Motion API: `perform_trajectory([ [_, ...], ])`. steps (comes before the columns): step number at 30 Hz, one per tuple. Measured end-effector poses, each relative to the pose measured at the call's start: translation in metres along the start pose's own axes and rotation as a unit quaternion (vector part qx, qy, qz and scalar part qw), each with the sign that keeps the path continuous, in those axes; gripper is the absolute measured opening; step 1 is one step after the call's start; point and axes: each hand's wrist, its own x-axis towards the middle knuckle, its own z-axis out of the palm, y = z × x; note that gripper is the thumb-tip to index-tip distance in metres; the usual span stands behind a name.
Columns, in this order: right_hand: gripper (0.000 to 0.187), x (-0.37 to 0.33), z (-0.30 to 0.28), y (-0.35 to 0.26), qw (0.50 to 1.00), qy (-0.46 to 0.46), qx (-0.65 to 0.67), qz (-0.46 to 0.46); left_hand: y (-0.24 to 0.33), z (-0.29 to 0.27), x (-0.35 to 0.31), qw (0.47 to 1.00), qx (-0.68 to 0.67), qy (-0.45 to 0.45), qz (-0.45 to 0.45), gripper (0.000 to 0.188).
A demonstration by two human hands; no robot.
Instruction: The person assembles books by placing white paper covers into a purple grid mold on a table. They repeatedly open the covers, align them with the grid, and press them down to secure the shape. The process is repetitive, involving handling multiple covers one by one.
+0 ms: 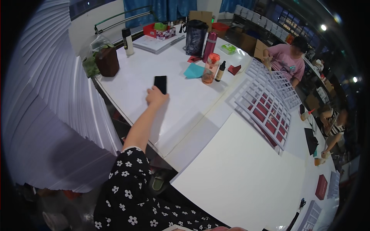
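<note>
My left hand [157,96] reaches out over the white table, with the forearm coming from a black sleeve with white flowers. Its fingers and thumb close around the near end of a black smartphone [160,83]. The phone lies flat or nearly so on the tabletop, its dark screen up. My right hand is out of sight. In front of me a large white sheet [246,173] covers the near part of the table. Beyond it lie white grid frames [266,111] with dark red pieces showing through the openings.
Behind the phone stand an orange clear bottle [210,69], a small dark dropper bottle [221,71], a red thermos [210,46] and a black bag [195,38]. A brown bin [107,61] is at the table's left corner, beside tall stacked sheets [58,96]. Two people work at right.
</note>
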Motion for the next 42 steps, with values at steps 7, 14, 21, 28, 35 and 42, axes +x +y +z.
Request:
perform_trajectory([
  [7, 0.066, -0.005, -0.010, -0.005, 1.000, 0.015, 0.002, -0.005, 0.127, 0.046, -0.048, 0.994, -0.053, -0.096, 0.001, 0.093],
  [14, 0.067, -0.005, -0.014, -0.003, 1.000, -0.002, 0.006, 0.004, 0.123, 0.119, 0.010, 0.951, -0.169, -0.065, 0.249, 0.079],
  [21, 0.068, -0.003, -0.020, -0.003, 0.999, -0.037, 0.002, 0.002, 0.038, 0.098, -0.047, 0.866, -0.430, -0.200, 0.158, 0.053],
  [28, 0.069, -0.002, -0.040, -0.008, 0.998, -0.070, 0.004, -0.001, -0.110, 0.025, -0.243, 0.890, -0.375, -0.106, 0.237, 0.033],
  [35, 0.070, -0.009, -0.043, -0.015, 0.996, -0.093, -0.017, 0.003, -0.137, 0.026, -0.320, 0.798, -0.525, -0.296, 0.019, 0.036],
  [42, 0.070, -0.020, -0.031, -0.004, 0.992, -0.116, -0.040, 0.021, -0.129, -0.021, -0.322, 0.711, -0.616, -0.337, -0.039, 0.025],
])
